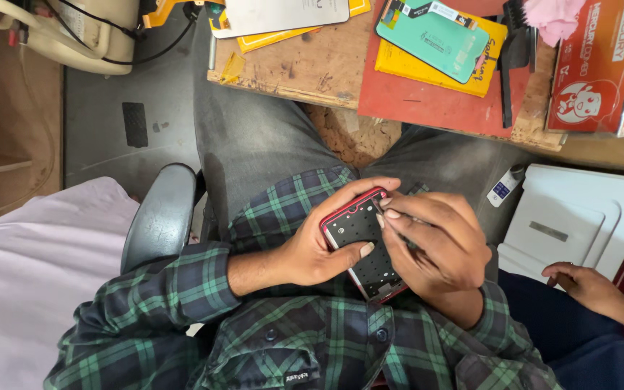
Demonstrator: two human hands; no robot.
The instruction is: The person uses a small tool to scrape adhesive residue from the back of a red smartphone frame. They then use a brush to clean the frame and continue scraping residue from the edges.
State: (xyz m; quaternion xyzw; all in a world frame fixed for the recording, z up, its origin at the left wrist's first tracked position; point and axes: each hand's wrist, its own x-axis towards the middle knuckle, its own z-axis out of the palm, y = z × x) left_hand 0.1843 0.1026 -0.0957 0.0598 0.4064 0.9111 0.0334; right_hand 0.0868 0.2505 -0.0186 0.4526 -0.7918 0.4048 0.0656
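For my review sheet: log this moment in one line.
left hand: holds phone frame | right hand: fingertips on frame | over lap

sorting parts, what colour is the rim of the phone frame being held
Red, around the dark open phone frame; seen in the head view.

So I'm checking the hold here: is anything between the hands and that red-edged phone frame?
Nothing visible. The left hand cups the red-edged phone frame directly, thumb on its inner face, and the right hand rests its fingertips on the frame's upper edge.
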